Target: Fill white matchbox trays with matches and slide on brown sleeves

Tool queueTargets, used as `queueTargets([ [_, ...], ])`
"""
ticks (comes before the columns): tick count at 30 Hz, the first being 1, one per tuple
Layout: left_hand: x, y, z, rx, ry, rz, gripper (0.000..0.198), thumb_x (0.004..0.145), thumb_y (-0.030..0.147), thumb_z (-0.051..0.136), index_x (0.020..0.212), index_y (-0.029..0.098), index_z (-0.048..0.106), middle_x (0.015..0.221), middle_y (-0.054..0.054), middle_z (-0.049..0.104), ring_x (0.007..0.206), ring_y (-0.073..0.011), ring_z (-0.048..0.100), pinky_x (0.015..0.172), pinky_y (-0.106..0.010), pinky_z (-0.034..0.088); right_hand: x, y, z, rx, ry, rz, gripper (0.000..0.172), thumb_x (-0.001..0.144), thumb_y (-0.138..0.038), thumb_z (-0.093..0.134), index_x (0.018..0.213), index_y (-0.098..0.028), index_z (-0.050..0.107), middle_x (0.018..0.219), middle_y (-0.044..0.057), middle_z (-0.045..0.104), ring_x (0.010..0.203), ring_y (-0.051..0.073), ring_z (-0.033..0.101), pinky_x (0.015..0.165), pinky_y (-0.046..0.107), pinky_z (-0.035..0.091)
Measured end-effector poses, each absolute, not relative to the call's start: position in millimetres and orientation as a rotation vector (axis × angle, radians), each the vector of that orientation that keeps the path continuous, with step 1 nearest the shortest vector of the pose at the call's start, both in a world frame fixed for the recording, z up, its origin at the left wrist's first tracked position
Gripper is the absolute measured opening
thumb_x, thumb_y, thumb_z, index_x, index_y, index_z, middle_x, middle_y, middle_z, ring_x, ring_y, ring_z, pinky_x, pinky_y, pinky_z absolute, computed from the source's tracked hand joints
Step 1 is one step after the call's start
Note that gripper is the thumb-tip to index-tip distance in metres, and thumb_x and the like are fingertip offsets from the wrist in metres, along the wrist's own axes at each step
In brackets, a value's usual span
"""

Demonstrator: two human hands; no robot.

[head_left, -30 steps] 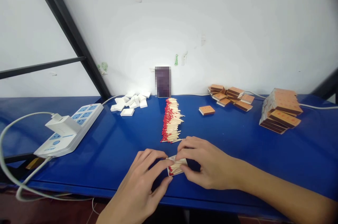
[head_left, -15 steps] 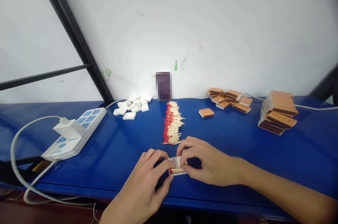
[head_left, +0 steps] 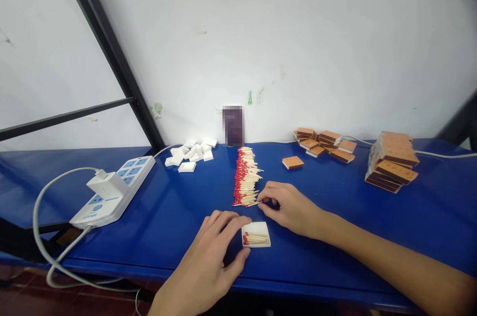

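A small white matchbox tray [head_left: 261, 227] lies on the blue table close to me, with several red-headed matchsticks [head_left: 256, 239] along its near side. My left hand [head_left: 216, 251] steadies the tray's left end, index finger at the far corner and thumb at the near one. Beyond it stretches a long pile of matchsticks [head_left: 248, 179], red heads to the left. At the pile's near right edge, my right hand [head_left: 286, 206] is closed in a pinch on the pale end of a matchstick [head_left: 253, 204].
White empty trays [head_left: 187, 167] lie in a heap at back left. Orange matchbox sleeves [head_left: 309, 144] are heaped at back right, one [head_left: 292, 162] apart, beside a taller stack [head_left: 395, 157]. A power strip [head_left: 112, 206] with plug and cables occupies the left.
My right hand has left the tray and moved forward to the near end of the matchstick pile. My left hand stays at the tray. The view has shifted slightly.
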State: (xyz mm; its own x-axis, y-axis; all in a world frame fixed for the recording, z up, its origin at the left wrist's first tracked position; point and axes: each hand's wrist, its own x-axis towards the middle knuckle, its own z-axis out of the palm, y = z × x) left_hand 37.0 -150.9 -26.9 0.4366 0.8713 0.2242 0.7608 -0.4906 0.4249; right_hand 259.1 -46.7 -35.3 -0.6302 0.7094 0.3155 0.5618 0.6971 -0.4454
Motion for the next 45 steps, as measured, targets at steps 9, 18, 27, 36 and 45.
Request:
queueTargets([
  [9, 3.9, -126.5, -14.9, 2.354, 1.38, 0.552, 0.028, 0.105, 0.032, 0.038, 0.127, 0.03, 0.054, 0.125, -0.002, 0.06, 0.119, -0.0186, 0.054, 0.11, -0.04, 0.04, 256.6, -41.6, -29.3, -1.003, -2.489, 0.493, 0.01, 0.084, -0.012, 0.061, 0.08, -0.016, 0.069, 0.081, 0.003, 0.063, 0.068, 0.012, 0.055, 0.061, 0.023, 0.041],
  [18, 10.0, -116.9, -22.5, 2.507, 1.463, 0.567, 0.035, 0.103, 0.022, 0.036, 0.135, 0.028, 0.05, 0.119, -0.005, 0.06, 0.109, -0.0191, 0.057, 0.098, -0.036, 0.05, 254.8, -33.9, -20.1, -0.9, -2.605, 0.576, 0.008, 0.081, -0.016, 0.062, 0.072, -0.017, 0.062, 0.072, -0.001, 0.06, 0.064, 0.011, 0.051, 0.059, 0.023, 0.037],
  [27, 18.0, -119.7, -39.6, 2.57, 1.645, 0.554, 0.033, 0.103, 0.028, 0.038, 0.129, 0.022, 0.056, 0.115, -0.009, 0.056, 0.103, -0.0229, 0.058, 0.095, -0.042, 0.052, 261.1, -41.3, -31.5, -0.858, -2.491, 0.486, 0.012, 0.087, -0.017, 0.057, 0.092, -0.018, 0.068, 0.075, -0.001, 0.058, 0.064, 0.011, 0.05, 0.06, 0.023, 0.037],
  [36, 20.9, -119.6, -44.1, 2.637, 1.674, 0.573, 0.032, 0.102, 0.026, 0.04, 0.129, 0.022, 0.057, 0.113, -0.009, 0.056, 0.099, -0.0227, 0.058, 0.092, -0.041, 0.053, 261.0, -42.4, -37.8, -0.844, -2.467, 0.451, 0.017, 0.091, -0.016, 0.053, 0.09, -0.017, 0.07, 0.075, 0.001, 0.058, 0.064, 0.012, 0.05, 0.059, 0.024, 0.038],
  [45, 20.4, -120.0, -43.5, 2.639, 1.667, 0.55, 0.033, 0.102, 0.025, 0.04, 0.13, 0.022, 0.057, 0.113, -0.009, 0.055, 0.099, -0.0227, 0.058, 0.09, -0.04, 0.053, 262.5, -45.4, -37.2, -0.834, -2.524, 0.457, 0.023, 0.091, -0.017, 0.054, 0.101, -0.02, 0.074, 0.082, 0.002, 0.062, 0.069, 0.012, 0.055, 0.063, 0.024, 0.04],
])
